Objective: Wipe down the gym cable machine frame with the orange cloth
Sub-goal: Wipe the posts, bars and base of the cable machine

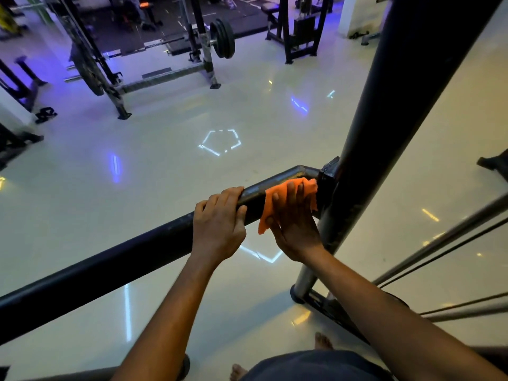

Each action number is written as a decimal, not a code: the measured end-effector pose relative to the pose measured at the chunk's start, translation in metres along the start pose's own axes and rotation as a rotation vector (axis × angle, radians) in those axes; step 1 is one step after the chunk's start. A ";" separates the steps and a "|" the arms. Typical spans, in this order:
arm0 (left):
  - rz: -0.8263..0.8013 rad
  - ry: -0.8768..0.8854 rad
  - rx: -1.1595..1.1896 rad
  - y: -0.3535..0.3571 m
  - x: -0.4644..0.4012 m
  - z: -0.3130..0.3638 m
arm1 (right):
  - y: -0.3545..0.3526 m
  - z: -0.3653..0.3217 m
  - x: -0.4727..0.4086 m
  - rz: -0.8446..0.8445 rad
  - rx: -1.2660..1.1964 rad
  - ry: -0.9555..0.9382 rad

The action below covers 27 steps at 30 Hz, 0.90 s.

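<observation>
Glossy pale gym floor (170, 166) all around, streaked with reflected ceiling lights and violet glow; squat rack (110, 64) with loaded barbell plates (223, 38) well off toward the back.

Closer in, black horizontal bar (115, 259) of the cable machine frame, running from lower left up to its bracket (327, 177) on the thick upright post (390, 111). Thin cables and guide rods (450, 243) slanting away to the right of the post.

Left hand (220, 224) on top of the bar, fingers curled over the far edge and thumb tucked on the near side, gripping it, seemingly as a brace. Right hand (294, 224) just beside it, nearer the post: fingers fairly straight and lying together, flattening the orange cloth (277, 199) against the bar right at the bracket joint. Cloth draped over the bar top, one corner hanging loose below the near side.

Bare feet (323, 342) on the floor below, next to the post's base.

Progress, as a judgement: mid-wipe at the post end of the bar. Impossible to tell from surface sheen which stretches are already clean. Likely left to do, if untouched: long run of bar toward the lower left, the upright, the base.
</observation>
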<state>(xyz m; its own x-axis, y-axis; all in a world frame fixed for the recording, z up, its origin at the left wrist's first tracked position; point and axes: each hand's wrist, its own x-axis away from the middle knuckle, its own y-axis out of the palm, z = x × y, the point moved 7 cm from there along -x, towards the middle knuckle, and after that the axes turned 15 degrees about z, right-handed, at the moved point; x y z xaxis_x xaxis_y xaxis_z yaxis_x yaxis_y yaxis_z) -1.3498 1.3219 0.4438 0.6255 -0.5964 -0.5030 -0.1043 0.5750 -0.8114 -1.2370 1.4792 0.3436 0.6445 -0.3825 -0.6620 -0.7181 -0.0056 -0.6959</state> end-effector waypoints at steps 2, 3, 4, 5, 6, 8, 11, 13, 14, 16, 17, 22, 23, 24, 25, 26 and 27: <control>-0.003 0.004 0.000 0.000 0.000 0.000 | -0.008 -0.003 -0.008 0.004 -0.061 0.079; -0.001 0.007 -0.001 -0.001 0.000 0.000 | -0.015 -0.007 -0.014 0.030 -0.082 0.098; 0.002 0.009 -0.001 -0.001 0.000 0.000 | -0.021 -0.011 -0.020 0.066 -0.088 0.097; 0.004 0.010 -0.002 -0.001 -0.001 0.001 | -0.027 -0.015 -0.026 0.103 -0.077 0.083; 0.005 0.012 -0.003 -0.001 -0.001 0.001 | -0.031 -0.019 -0.033 0.129 -0.051 0.070; 0.004 0.017 -0.006 0.000 -0.001 0.001 | -0.038 -0.021 -0.048 0.136 0.034 0.054; 0.002 0.014 -0.011 0.001 0.000 0.000 | -0.048 -0.020 -0.069 0.096 0.054 0.030; 0.000 0.012 -0.012 0.001 0.001 0.000 | -0.054 -0.021 -0.077 0.102 0.047 0.015; 0.001 0.015 -0.011 0.001 0.001 0.000 | -0.056 -0.021 -0.078 0.110 0.049 0.020; 0.009 0.019 -0.014 0.001 0.001 0.001 | -0.053 -0.022 -0.071 0.117 0.055 0.039; 0.011 0.018 -0.017 0.000 0.002 0.001 | -0.050 -0.023 -0.063 0.124 0.048 0.042; 0.018 0.029 -0.019 0.000 0.003 0.001 | -0.024 -0.019 -0.010 0.137 -0.031 0.044; 0.017 0.030 -0.020 0.000 0.003 0.001 | -0.017 -0.017 -0.005 0.114 -0.014 0.046; 0.016 0.030 -0.021 0.000 0.003 0.001 | -0.011 -0.017 -0.002 0.091 0.001 0.053; 0.015 0.030 -0.023 0.000 0.003 0.001 | -0.008 -0.017 -0.002 0.075 0.005 0.065; 0.016 0.031 -0.025 0.000 0.003 0.001 | -0.007 -0.017 -0.004 0.068 -0.008 0.076; 0.018 0.033 -0.028 -0.001 0.003 0.001 | -0.008 -0.019 -0.007 0.074 -0.037 0.084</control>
<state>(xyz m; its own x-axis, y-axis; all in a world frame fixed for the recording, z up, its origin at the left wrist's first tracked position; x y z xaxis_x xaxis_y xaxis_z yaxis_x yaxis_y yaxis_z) -1.3469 1.3202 0.4429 0.5974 -0.6044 -0.5271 -0.1377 0.5702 -0.8099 -1.2406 1.4644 0.3590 0.5664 -0.4587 -0.6847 -0.7730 -0.0077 -0.6343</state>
